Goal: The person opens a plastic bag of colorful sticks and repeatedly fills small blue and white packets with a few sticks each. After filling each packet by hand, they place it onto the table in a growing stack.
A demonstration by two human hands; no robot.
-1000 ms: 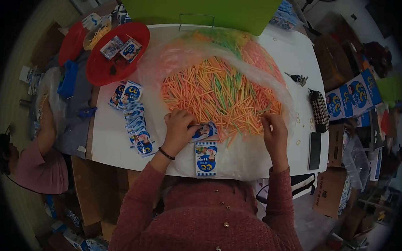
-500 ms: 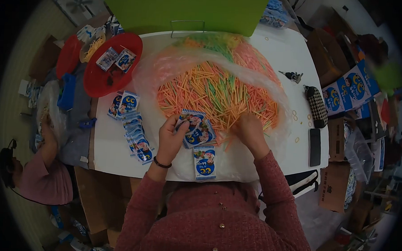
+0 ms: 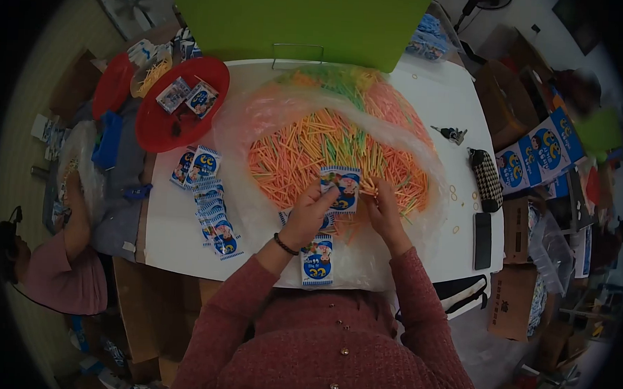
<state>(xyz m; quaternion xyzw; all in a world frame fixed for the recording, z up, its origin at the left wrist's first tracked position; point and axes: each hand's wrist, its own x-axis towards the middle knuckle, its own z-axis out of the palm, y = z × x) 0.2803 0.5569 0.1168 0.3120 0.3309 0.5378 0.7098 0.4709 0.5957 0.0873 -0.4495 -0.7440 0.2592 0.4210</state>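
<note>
My left hand point(image 3: 308, 216) is closed on a blue-and-white printed packet point(image 3: 348, 195), held up over the front of the pile of thin coloured sticks point(image 3: 307, 142). At the packet's right edge, my right hand point(image 3: 387, 213) pinches a small bunch of sticks point(image 3: 369, 186). The pile, in orange, pink and green, lies in a large clear plastic bag point(image 3: 234, 135) with its mouth spread wide. Another packet point(image 3: 317, 262) rests flat near the table's front edge, below my left wrist. Part of one more packet shows beneath my left hand, mostly hidden.
To the left lies an overlapping row of packets point(image 3: 215, 215), with a red basin point(image 3: 148, 125) holding packets behind it. Keys point(image 3: 453, 134), a checked pouch point(image 3: 486, 181) and a phone point(image 3: 482, 241) lie at right. A green panel point(image 3: 298, 20) stands behind. Another person point(image 3: 72, 260) sits far left.
My left hand has moved right and forward, bringing one packet beside my right hand. My right hand has come out of the pile with a few sticks between its fingers.
</note>
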